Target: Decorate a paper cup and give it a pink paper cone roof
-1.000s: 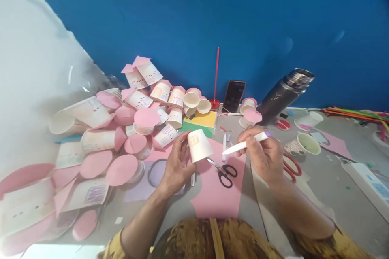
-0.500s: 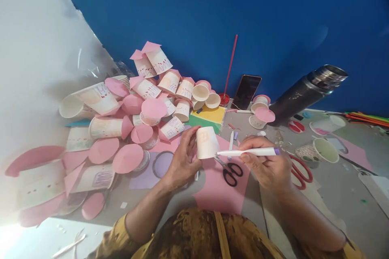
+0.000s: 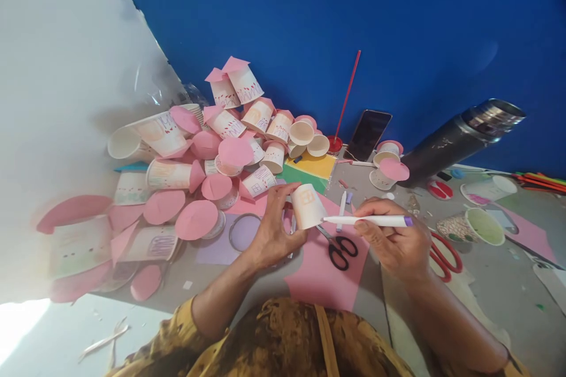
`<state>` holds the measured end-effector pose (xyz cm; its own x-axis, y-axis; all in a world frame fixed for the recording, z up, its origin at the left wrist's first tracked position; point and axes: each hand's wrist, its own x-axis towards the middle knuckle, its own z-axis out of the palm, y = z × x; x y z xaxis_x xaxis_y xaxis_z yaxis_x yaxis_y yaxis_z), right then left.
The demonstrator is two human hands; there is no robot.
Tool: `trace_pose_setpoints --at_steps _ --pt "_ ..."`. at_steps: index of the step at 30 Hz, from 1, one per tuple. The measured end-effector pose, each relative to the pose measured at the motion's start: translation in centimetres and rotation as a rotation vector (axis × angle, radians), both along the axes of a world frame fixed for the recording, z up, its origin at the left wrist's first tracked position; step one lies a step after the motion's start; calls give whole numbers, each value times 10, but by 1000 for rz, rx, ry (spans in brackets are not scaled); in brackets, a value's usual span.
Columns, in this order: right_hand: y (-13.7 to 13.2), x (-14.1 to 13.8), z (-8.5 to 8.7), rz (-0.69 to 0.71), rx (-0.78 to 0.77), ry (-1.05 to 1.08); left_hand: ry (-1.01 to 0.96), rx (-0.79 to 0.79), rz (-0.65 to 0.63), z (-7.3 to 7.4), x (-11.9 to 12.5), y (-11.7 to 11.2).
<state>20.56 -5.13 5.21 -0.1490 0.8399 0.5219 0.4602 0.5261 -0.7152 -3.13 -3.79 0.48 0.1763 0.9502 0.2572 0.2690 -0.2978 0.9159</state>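
My left hand grips a white paper cup, turned bottom up and slightly tilted, with a pale orange window drawn on its side. Between the fingers of my right hand is a white marker with a purple end, its tip at the cup's lower right edge. Whether the tip touches the cup I cannot tell. Below the cup, black-handled scissors lie on a pink paper sheet. Another white marker rests behind them.
Decorated cups with pink paper roofs are heaped on the left. A dark flask leans at the right near a phone and a red straw. Red-handled scissors, a dotted cup and a tape roll lie around.
The whole view has shifted, so most things appear farther right. The cup is tilted a little more, and the marker tip stays by its lower edge.
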Motion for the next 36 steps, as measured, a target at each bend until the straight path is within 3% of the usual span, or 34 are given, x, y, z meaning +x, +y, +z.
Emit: trace_pose_setpoints --at_steps 7,13,27,32,36 --pt "1 -4 2 54 40 -44 189 151 61 -3 2 -1" --pt "1 -4 1 110 48 -81 244 246 15 -7 -1 2" --pt "2 -9 0 202 -12 -102 234 234 -80 -7 -3 0" --pt "4 -9 2 138 30 -112 219 221 -91 -6 -2 1" --pt "3 -6 2 153 -33 -109 207 188 -83 -5 -1 1"
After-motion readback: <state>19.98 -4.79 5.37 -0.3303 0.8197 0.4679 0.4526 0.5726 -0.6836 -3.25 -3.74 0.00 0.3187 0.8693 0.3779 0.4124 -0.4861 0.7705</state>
